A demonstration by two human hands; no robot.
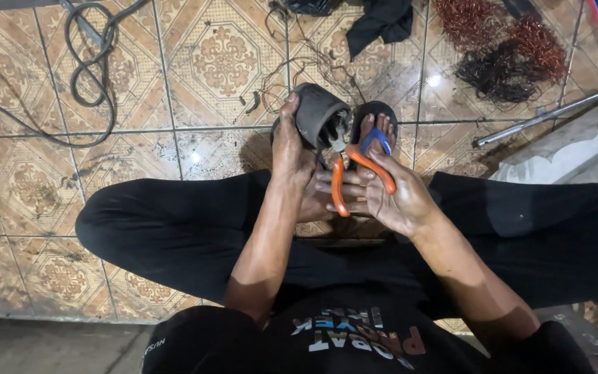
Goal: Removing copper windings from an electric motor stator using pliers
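My left hand (292, 156) grips a dark, greasy cylindrical motor part (320, 113) and holds it up in front of me, open end toward my right. My right hand (389, 194) is closed on orange-handled pliers (346, 176); their jaws reach into the open end of the part, where wires show. I sit on the floor with my legs in black trousers crossed. One foot in a black sandal with a blue strap (375, 131) rests just behind the pliers.
Patterned floor tiles (223, 62) lie all around. A black cable (91, 69) loops at far left. Tangled copper and dark wire bundles (506, 48) lie at far right, a metal rod (548, 114) beside them, black cloth (382, 21) at the top.
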